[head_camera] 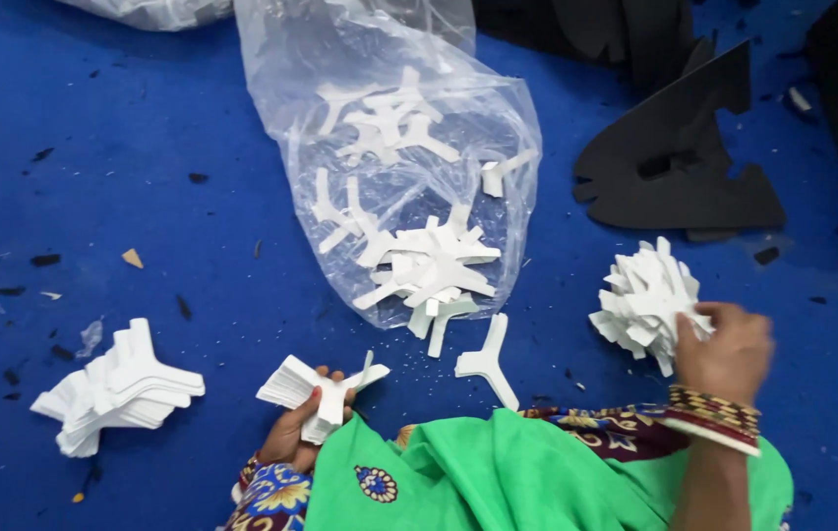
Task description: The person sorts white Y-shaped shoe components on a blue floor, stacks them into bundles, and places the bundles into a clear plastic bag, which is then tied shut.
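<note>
- The left hand (299, 433) is sitting at the lower centre-left of the frame, fingers clamped around a small stack of white Y-shaped cut-outs (316, 391); the stack is fanning out slightly at its upper edge.
- The right hand (729, 349) is reaching to the right of the frame and is pinching the lower right edge of a loose, bristling bundle of the same white pieces (647, 300), which is resting on the blue floor covering (144, 147).
- The two hands are working well apart, one on each side of the green cloth (527, 472) lying across the lower middle of the frame.
- A clear plastic bag (389, 108) is lying open at upper centre, holding many more white pieces; a single stray cut-out (486, 364) is lying just below its mouth.
- A squared-up finished pile (119, 388) is sitting at lower left, apart from both hands.
- Black foam shapes (680, 157) are lying at upper right, and small offcuts are littering the floor.
- Judgement: the gathering appears to call for aligning the arms of each piece before adding it to the held stack. The right-hand bundle is looking disordered, so taking pieces in small numbers and keeping the left-hand grip firm near the junction of the arms would likely be keeping the stack from splaying.
</note>
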